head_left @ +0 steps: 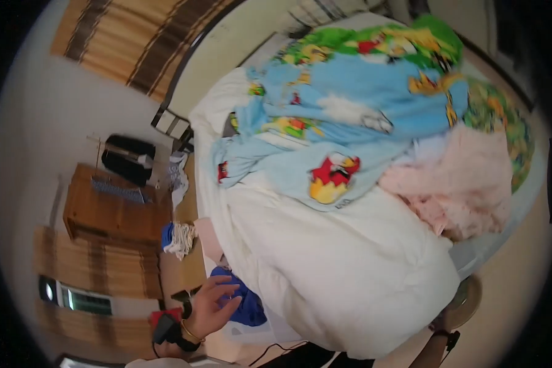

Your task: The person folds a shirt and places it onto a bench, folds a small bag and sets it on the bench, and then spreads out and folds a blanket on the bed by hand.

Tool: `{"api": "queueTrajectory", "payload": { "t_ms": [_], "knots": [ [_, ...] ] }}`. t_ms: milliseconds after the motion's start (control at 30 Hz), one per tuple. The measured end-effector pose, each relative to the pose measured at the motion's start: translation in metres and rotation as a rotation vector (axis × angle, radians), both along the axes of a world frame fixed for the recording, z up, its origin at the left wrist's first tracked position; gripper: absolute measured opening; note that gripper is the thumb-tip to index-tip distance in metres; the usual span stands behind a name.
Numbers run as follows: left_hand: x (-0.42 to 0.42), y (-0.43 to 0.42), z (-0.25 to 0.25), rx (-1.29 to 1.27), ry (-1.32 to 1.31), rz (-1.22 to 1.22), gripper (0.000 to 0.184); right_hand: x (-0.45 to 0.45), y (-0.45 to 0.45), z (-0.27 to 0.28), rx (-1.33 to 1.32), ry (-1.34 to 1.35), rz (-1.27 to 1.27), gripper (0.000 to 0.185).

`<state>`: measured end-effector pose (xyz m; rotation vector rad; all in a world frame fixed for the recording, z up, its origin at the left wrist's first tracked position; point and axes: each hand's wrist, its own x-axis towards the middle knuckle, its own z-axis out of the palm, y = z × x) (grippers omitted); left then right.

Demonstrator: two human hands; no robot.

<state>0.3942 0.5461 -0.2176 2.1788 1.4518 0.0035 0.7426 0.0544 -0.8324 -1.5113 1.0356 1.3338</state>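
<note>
The left hand [212,306], fingers loosely spread, is beside the puffy white cloth quilt [349,251] along the near edge of the bed [486,250]; the right hand [446,321], grip unclear, is by the near-right corner. Wide, even holds suit such bulk.

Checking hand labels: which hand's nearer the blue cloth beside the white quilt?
Left. The left hand overlaps the blue cloth in view, contact unclear; the right hand is across the white quilt from it.
</note>
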Motion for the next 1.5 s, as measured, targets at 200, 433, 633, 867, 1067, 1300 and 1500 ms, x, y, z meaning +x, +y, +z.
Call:
{"api": "queueTrajectory", "payload": {
  "t_ms": [200,433,633,867,1067,1300,1500],
  "knots": [
    [-0.044,-0.020,0.050,0.121,-0.105,-0.118,0.031,0.076,0.023,0.182,-0.136,-0.639,0.002,0.043],
    [-0.090,-0.012,0.094,0.216,-0.336,0.058,0.023,0.126,0.088,0.398,-0.112,-1.385,0.647,0.010],
    [-0.193,0.006,0.063,0.208,-0.363,0.233,0.016,0.038,0.256,0.577,0.324,-1.402,1.134,0.010],
    [-0.294,-0.043,-0.022,0.198,-0.229,0.394,0.013,-0.152,0.383,0.647,0.877,-1.076,1.790,0.028],
    [-0.275,-0.071,-0.053,0.146,-0.428,0.334,0.015,-0.228,0.454,0.673,1.119,-1.212,1.723,0.030],
    [-0.323,-0.103,-0.134,0.168,-0.371,0.884,0.017,-0.259,0.474,0.643,0.920,-1.468,1.769,0.021],
    [-0.381,-0.100,-0.260,-0.012,-0.290,1.324,0.020,-0.323,0.450,0.613,1.024,-1.289,2.077,0.027]
  ]
}}
